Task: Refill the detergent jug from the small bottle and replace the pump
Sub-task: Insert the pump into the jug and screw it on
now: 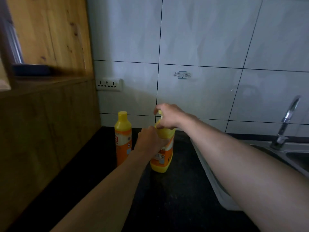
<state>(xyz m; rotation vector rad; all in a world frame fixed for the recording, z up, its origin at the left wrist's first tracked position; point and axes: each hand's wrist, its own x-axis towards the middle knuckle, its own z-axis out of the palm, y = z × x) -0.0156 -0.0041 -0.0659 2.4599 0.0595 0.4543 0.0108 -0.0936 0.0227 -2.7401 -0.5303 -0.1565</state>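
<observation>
Forearms first, nearest the lens: left forearm (103,186) enters from the bottom left of the frame, right forearm (242,158) from the lower right. Both converge at centre frame.

Left hand (148,141): fingers curled around the upper body of the detergent jug (162,159), holding it. Right hand (168,116): closed from above on the pump (159,113) at the jug's top. Only slivers of yellow plastic show between the fingers. I cannot tell whether the pump is screwed down or loose, since the hand covers the neck.

Jug: yellow, orange label, upright on the black counter (167,198), centre frame, near the back wall.

Small bottle (122,136): just left of the jug, upright, yellow cap on, similar orange label. It stands just beside the left hand; from my view I cannot determine contact.

Surroundings:
- Wooden cabinet (41,114) fills the left side of the frame.
- White tiled wall (200,39) runs behind, with a power strip (108,84) at left-centre and a small sticker (182,75) to its right.
- Steel sink (297,156) sits at the right edge, with the faucet (287,121) above it.
- Pale tray-like edge (215,186) runs under the right forearm, between counter and sink; identity unclear.

View is dim and slightly blurred.
</observation>
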